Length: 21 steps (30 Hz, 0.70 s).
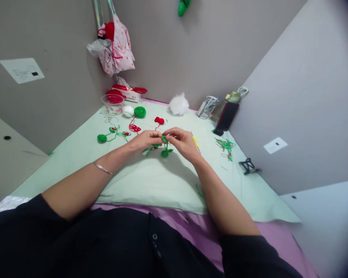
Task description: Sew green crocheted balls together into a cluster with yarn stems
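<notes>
The thumb and fingertips of the left hand (143, 142) and of the right hand (184, 144) meet and pinch one small green yarn piece (164, 138) between them, above the near-middle part of the sheet; the remaining fingers curl inward. From the piece, strands run down to one green ball (165, 153) with a leaf-like tab at its side.

The piece looks light, soft and floppy, more likely to stretch or snag than to break, with little slip. The firmest hold is probably on the thick worked part, using thumb and forefinger, since the thin strands would swing and tangle.

Just left of the ball, partly behind the left hand, lies more green and red yarn, too hidden to count. Just right of the right hand is one yellow-handled tool (195, 141). Farther left lie two small red-and-green pieces (113, 129) and one more green ball, wound on the left (101, 138). On the far side are one red bow-shaped piece (159, 121), one green skein (140, 112), one white ball (128, 111) and one tuft of white fluff (179, 104). To the right is one heap of yarn scraps (225, 144), its strands uncountable, all on one pale green sheet (150, 189).
</notes>
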{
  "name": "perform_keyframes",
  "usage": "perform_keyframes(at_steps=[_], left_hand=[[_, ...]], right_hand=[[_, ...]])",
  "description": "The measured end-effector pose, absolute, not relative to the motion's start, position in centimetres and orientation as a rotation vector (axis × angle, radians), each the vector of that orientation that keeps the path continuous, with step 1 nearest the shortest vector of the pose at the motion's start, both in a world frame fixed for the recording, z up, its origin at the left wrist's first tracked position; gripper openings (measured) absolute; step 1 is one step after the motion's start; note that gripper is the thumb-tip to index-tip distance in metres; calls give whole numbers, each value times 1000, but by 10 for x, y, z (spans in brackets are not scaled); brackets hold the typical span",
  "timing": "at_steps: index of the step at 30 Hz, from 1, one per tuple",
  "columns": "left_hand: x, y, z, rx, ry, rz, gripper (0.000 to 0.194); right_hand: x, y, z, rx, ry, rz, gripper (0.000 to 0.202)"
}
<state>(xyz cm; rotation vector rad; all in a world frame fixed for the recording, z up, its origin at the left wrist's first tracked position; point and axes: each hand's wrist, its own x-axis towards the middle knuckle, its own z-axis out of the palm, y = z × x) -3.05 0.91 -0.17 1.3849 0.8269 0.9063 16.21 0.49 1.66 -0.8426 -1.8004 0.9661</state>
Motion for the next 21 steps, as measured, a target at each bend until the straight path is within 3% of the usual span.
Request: perform_keyframes(at_steps=[7,21], left_hand=[[-34,15,-4,1388,831,978,28],[-33,7,4,1375,808,844,29]], right_hand=[[165,4,22,-837,-1726,1029,29],[165,5,22,-827,-1721,1197,27]])
